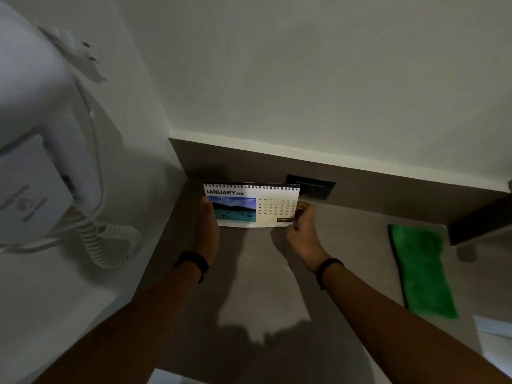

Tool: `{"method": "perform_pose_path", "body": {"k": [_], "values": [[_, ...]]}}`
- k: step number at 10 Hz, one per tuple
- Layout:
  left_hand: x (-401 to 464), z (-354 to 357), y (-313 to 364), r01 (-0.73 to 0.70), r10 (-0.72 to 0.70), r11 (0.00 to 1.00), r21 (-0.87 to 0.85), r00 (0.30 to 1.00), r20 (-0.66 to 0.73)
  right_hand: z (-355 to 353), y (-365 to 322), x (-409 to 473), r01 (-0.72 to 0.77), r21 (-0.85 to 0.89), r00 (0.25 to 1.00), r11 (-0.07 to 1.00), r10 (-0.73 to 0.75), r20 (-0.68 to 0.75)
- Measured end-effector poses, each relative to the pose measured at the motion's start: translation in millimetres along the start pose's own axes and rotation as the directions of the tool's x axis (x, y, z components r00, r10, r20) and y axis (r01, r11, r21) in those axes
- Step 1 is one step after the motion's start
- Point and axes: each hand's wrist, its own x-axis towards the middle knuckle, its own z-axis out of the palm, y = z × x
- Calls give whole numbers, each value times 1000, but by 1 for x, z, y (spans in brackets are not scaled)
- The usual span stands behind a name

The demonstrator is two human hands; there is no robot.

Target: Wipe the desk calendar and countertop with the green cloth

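A spiral-bound desk calendar (250,205) showing January 2026 with a sea photo stands near the back of the grey-brown countertop (257,286). My left hand (206,228) grips its left edge, thumb on the photo. My right hand (302,227) pinches its right edge with curled fingers. The green cloth (421,270) lies flat on the countertop to the right, apart from both hands.
A white wall-mounted hair dryer (36,112) with a coiled cord (110,242) hangs at the left. A dark socket plate (311,187) sits in the backsplash behind the calendar. A dark shelf edge (482,220) juts in at the right.
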Motion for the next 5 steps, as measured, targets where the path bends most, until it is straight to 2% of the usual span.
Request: {"method": "perform_pose_path", "body": {"k": [1,3,4,5], "values": [[13,7,0,-6,4,999,41,998,63,0,7,-9,-9,12,999,1000,9,-49],[8,12,6,-2,4,996,91,1000,-18,-2,7,-17,-39,66,999,997,40,-11],[4,13,23,-143,162,969,202,983,-81,-17,-2,-29,-70,69,998,995,70,9],[-8,20,60,-491,545,744,453,838,13,-49,-17,-75,-3,-64,1000,998,3,-9]]}}
